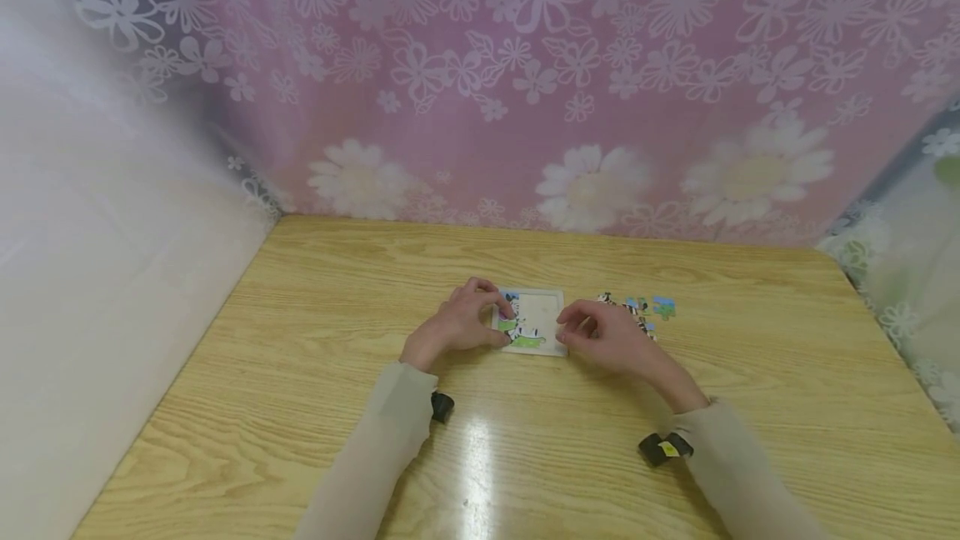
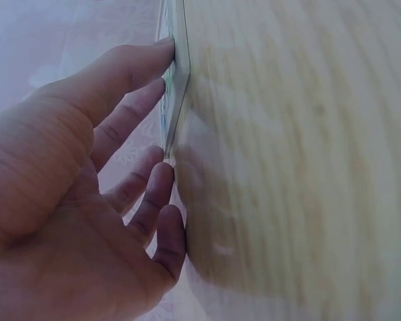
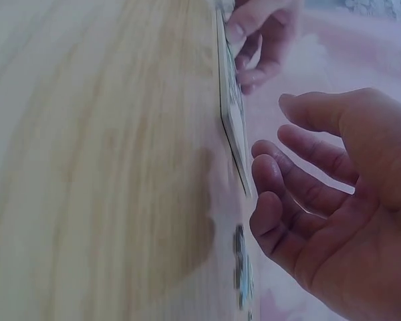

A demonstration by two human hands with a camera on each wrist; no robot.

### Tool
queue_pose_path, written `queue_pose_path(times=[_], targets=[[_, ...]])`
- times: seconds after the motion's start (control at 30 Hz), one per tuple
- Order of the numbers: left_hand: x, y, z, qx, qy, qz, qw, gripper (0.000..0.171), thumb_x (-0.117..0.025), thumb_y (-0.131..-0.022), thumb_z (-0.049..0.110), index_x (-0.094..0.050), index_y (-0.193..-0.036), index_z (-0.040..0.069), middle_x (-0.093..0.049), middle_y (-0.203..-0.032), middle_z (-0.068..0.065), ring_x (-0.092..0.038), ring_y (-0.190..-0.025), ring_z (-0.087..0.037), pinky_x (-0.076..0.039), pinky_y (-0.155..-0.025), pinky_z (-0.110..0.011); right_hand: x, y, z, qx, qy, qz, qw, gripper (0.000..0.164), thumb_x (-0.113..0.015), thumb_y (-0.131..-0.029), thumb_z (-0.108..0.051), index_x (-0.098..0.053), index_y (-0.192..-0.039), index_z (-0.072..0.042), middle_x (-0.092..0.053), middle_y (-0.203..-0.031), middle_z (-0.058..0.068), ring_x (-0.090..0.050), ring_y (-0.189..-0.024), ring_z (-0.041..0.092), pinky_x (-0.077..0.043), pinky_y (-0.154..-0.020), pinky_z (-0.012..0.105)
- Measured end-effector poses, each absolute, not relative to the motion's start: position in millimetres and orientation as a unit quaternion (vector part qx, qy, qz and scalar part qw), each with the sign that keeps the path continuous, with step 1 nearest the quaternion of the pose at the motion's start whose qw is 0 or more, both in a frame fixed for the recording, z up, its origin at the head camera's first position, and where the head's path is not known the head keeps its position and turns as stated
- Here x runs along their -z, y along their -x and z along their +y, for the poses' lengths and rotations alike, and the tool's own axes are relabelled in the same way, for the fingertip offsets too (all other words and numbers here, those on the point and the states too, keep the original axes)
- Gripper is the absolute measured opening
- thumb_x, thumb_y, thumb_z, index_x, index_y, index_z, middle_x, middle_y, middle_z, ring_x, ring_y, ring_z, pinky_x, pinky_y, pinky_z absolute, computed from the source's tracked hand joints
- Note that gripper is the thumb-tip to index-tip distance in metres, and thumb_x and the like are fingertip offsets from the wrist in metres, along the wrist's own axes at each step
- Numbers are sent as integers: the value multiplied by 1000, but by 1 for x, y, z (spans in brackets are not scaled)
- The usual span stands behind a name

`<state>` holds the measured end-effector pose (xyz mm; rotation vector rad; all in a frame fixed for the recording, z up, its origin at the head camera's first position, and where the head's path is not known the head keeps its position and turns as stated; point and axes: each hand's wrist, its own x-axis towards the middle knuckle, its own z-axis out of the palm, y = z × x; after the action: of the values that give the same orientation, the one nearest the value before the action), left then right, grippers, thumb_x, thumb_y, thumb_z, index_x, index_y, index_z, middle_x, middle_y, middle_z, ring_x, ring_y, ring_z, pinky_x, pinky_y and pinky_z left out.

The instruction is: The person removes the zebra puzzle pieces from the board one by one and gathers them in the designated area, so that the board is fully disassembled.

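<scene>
A shallow white puzzle tray [image 1: 561, 304] lies on the table, partly filled along its left side and bottom with zebra-and-grass jigsaw pieces [image 1: 528, 341]. Over the tray's left edge, my left hand [image 1: 467, 317] touches the fitted pieces with thumb and index fingertip. In the left wrist view, its other fingers [image 2: 162, 231] reach down by the tray's side. My right hand [image 1: 606, 335] hovers at the tray's right edge, fingers loosely bent. The right wrist view shows nothing between its thumb [image 3: 314, 110] and fingers.
Loose puzzle pieces [image 1: 664, 307] lie just right of the tray, partly hidden behind my right hand. Beneath everything is a wood-grain table [image 1: 337, 290]. A pink flowered curtain [image 1: 465, 107] hangs along its back edge, and a pale sheet [image 1: 112, 232] hangs at the left.
</scene>
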<state>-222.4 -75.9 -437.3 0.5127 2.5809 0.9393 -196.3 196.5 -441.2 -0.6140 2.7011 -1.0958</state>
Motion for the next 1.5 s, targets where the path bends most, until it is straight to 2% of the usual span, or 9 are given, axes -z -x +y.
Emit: queue_pose_path(times=[0.27, 0.63, 0.8, 1.03, 1.5], targets=[[440, 223, -76, -331, -178, 911, 172, 23, -81, -89, 30, -71, -110, 28, -41, -149, -1, -37, -136, -33, -29, -113, -62, 445, 200, 178, 362, 229, 900, 84, 14, -72, -95, -18, -71, -106, -10, -71, -92, 0, -65, -81, 11, -53, -73, 29], [441, 223, -77, -332, -180, 910, 170, 24, -81, -89, 28, -72, -110, 27, -41, -149, -2, -37, -137, -34, -30, -113, -62, 445, 204, 165, 328, 233, 909, 106, 20, -72, -95, -20, -73, -110, -7, -68, -87, 0, -59, -73, 10, -48, -68, 29], [441, 222, -77, -336, -177, 909, 172, 24, -82, -88, 29, -72, -111, 27, -41, -149, -2, -36, -138, -34, -29, -113, -61, 446, 205, 161, 312, 222, 917, 108, 19, -75, -93, -20, -74, -107, -7, -65, -87, 1, -56, -75, 12, -47, -69, 30], [441, 222, -77, -333, -176, 910, 170, 25, -82, -88, 30, -71, -111, 28, -41, -150, -1, -37, -138, -33, -29, -113, -60, 444, 206, 156, 302, 218, 921, 116, 17, -76, -92, -19, -72, -104, -7, -67, -92, 3, -59, -80, 12, -50, -74, 32], [441, 225, -76, -330, -176, 912, 166, 24, -81, -89, 31, -71, -111, 28, -40, -150, -2, -37, -138, -34, -29, -114, -62, 443, 211, 155, 336, 192, 912, 136, 13, -76, -91, -15, -68, -99, -8, -65, -90, 4, -56, -79, 15, -46, -73, 31]])
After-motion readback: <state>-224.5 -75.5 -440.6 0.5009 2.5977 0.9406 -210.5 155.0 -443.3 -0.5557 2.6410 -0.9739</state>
